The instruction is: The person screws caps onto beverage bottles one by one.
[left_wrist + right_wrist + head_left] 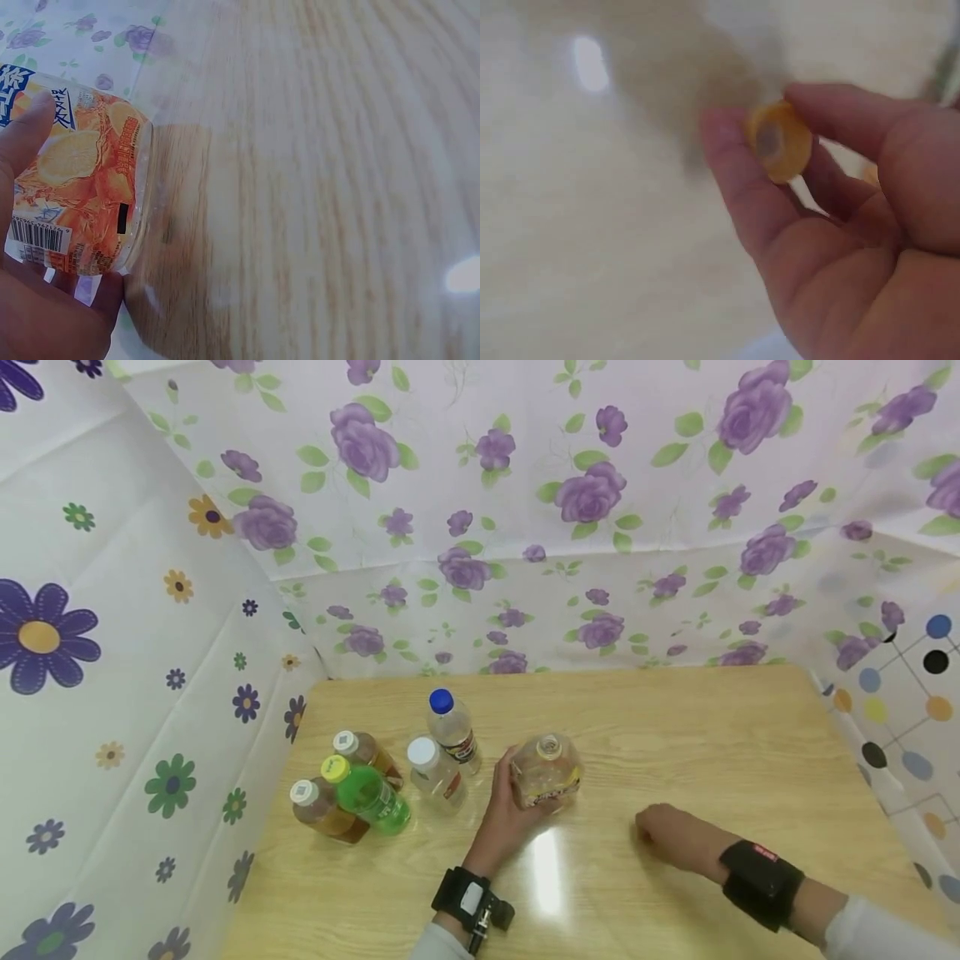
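Observation:
My left hand [512, 814] grips a large clear plastic bottle [546, 768] from its left side, around the body. The bottle's neck is uncapped and points up toward the head camera. In the left wrist view, its label [82, 180] shows orange slices and a barcode, with the thumb lying across it. To the right, my right hand [678, 837] is held apart from the bottle. Between thumb and fingers it pinches a small orange-yellow bottle cap [781, 142], hollow side partly visible in the right wrist view. From the head view the cap is hidden.
Left of the bottle stand a blue-capped clear bottle [453, 735], a white-capped clear bottle [437, 781], a green bottle [375, 797] with yellow cap, and two brown-drink bottles [330, 814] with white caps. Flowered sheets [465, 568] enclose the wooden table [690, 718].

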The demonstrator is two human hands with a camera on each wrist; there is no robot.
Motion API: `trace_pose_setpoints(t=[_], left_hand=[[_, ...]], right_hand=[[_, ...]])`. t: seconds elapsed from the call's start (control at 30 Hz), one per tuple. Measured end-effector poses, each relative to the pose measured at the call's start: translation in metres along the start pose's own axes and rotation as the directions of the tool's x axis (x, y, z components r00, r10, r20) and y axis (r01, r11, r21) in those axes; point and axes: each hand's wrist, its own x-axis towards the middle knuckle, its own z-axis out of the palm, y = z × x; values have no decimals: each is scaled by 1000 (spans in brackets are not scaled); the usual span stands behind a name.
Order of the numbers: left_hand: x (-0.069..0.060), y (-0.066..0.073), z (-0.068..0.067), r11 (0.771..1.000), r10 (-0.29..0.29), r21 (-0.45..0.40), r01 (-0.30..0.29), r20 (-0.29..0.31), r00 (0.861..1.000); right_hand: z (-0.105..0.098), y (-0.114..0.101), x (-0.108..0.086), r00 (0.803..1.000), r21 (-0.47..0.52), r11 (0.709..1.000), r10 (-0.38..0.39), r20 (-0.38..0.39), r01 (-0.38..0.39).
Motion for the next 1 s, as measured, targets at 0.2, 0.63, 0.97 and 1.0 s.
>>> trace_pose_setpoints(t=[0.2,0.63,0.97,1.0], left_hand=[[0,-1,0,1000,-11,16,11,-2,1000],[1,-2,1,999,-40,6,40,5,999],[3,-5,-1,1000,7,25,-7,0,1000],[3,-4,-2,1000,11,24,-11,1,1000]], right_hand=[[-24,-21,25,978,68,986,-138,-156,150],[-59,-57,42,918,26,980,-174,-357,196],[-73,-88,44,816,-40,918,-369,-445,394],[-73,-91,45,799,-70,904,-406,-444,421]])
